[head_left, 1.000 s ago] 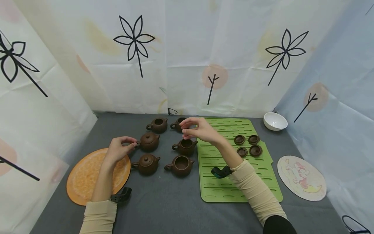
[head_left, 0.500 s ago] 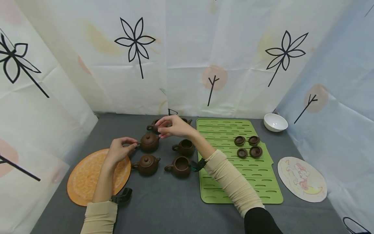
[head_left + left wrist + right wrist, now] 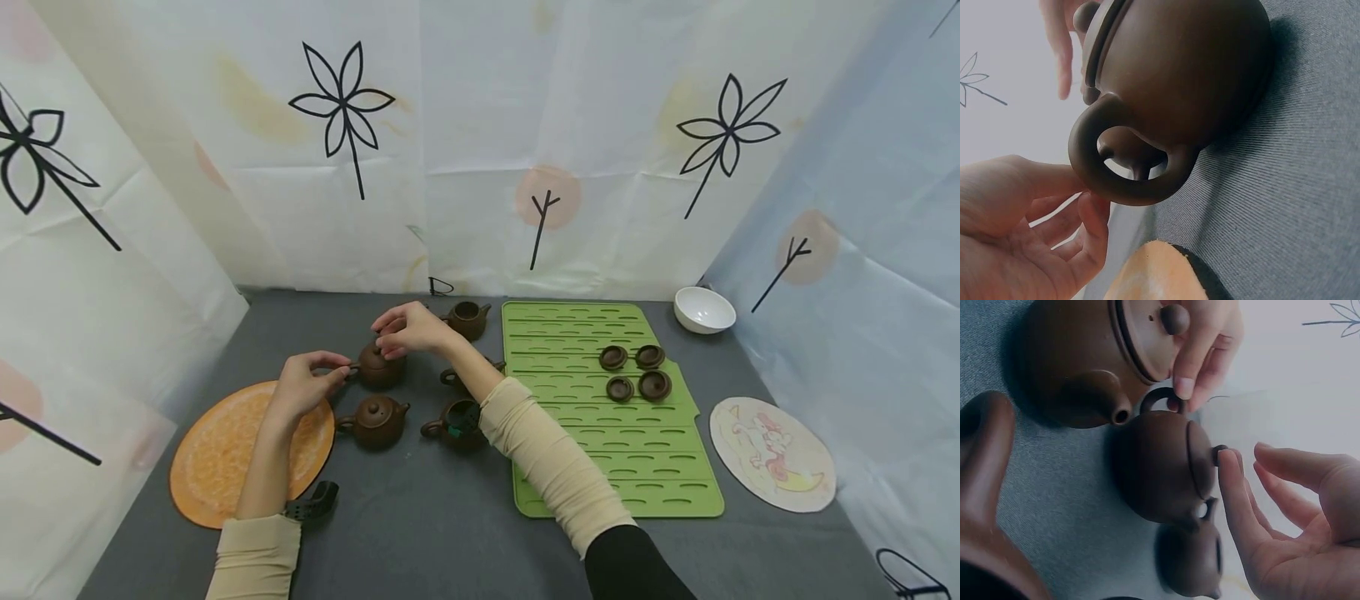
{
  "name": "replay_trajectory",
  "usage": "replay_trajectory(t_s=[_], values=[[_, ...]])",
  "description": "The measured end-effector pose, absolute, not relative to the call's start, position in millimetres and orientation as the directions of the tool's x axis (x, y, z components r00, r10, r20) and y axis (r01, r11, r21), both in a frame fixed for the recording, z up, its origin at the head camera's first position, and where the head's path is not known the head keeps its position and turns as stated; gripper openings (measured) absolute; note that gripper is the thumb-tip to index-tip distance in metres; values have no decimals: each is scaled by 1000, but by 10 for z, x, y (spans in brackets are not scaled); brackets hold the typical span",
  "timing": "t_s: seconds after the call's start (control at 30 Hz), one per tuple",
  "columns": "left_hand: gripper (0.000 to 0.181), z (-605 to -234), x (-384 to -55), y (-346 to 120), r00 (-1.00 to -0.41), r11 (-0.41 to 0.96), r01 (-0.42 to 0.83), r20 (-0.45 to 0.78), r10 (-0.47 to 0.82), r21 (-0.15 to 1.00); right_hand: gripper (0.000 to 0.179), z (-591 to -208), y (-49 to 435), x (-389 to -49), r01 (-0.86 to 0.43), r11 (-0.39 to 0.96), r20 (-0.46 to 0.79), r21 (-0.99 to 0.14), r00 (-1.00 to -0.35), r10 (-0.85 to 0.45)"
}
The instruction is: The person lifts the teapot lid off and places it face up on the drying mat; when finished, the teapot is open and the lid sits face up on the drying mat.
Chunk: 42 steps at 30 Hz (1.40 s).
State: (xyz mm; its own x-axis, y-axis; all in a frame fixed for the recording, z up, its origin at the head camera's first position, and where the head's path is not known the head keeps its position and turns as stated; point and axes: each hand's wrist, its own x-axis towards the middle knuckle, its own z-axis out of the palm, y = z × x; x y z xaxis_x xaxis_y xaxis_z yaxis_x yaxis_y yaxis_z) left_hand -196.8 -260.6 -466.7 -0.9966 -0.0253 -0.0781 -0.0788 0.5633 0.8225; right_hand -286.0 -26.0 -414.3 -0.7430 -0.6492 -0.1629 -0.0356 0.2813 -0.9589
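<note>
Several small brown clay teapots stand on the grey cloth. My left hand point(image 3: 311, 385) pinches the handle of the middle-left lidded teapot point(image 3: 375, 377), with thumb and finger at the outer edge of the handle's loop point(image 3: 1129, 190). My right hand point(image 3: 416, 329) is by the same teapot's lid; in the right wrist view one fingertip is at the lid knob point(image 3: 1218, 453), and thumb and finger stand apart. Whether that fingertip touches the knob, I cannot tell. A second lidded teapot point(image 3: 378, 425) stands nearer. The back-left teapot point(image 3: 1188, 565) is mostly hidden in the head view by my right hand.
Lidless teapots form the right column: one at the back point(image 3: 468, 318), two nearer ones partly behind my right arm. A green mat point(image 3: 570, 467) bears several loose lids point(image 3: 612, 357). Around lie an orange round mat point(image 3: 202, 467), a white bowl point(image 3: 705, 310) and a round picture mat point(image 3: 772, 454).
My right hand has moved left from above the lidless teapots to the lid of the middle-left teapot. My left hand has stayed at its handle.
</note>
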Motion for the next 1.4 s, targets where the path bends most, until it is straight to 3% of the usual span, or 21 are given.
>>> replay_trajectory(t_s=[0.2, 0.87, 1.4], values=[[28, -4670, -1975, -2609, -998, 561, -68, -67, -22, 825, 40, -4190, -320, -2853, -14, 319, -202, -948, -746, -635], [29, -4647, -1952, -2595, -997, 568, -79, -78, -25, 819, 24, -4239, -271, -2869, -95, 340, -160, -936, -745, -648], [29, -4647, -1958, -2584, -996, 573, -87, -88, -27, 815, 26, -3956, 227, -2830, -116, 262, -80, -958, -770, -633]])
